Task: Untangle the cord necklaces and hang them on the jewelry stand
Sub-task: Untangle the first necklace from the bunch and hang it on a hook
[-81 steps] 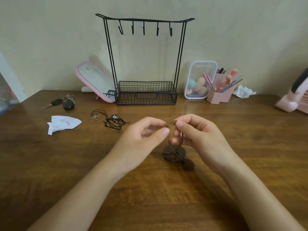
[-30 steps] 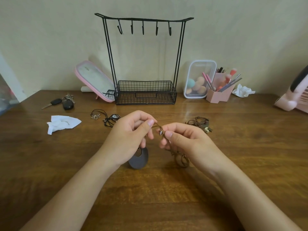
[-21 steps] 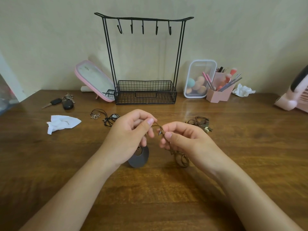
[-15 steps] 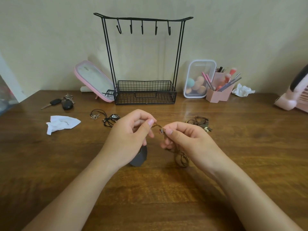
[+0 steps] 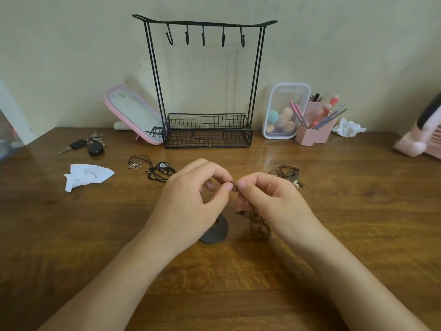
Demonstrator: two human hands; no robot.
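My left hand (image 5: 191, 201) and my right hand (image 5: 269, 201) meet fingertip to fingertip above the table, both pinching the small metal clasp ends of a brown cord necklace (image 5: 259, 225). Its cord bunches under my right hand, and its dark disc pendant (image 5: 216, 231) hangs partly hidden below my left hand. A tangle of black cord necklaces (image 5: 157, 169) with a flower charm lies at the left. Another brown cord necklace (image 5: 287, 174) lies behind my right hand. The black wire jewelry stand (image 5: 205, 82), with several bare hooks and a basket base, stands at the back.
Keys (image 5: 87, 145) and a crumpled white tissue (image 5: 87, 175) lie at the left. A pink mirror (image 5: 133, 114) leans beside the stand. A clear box of sponges (image 5: 285, 111), a pink brush holder (image 5: 315, 127), another tissue (image 5: 348, 127) and a pink device (image 5: 420, 137) sit at the right.
My hands have drawn together so the two cord ends touch at the fingertips. The disc pendant has swung slightly under my left hand.
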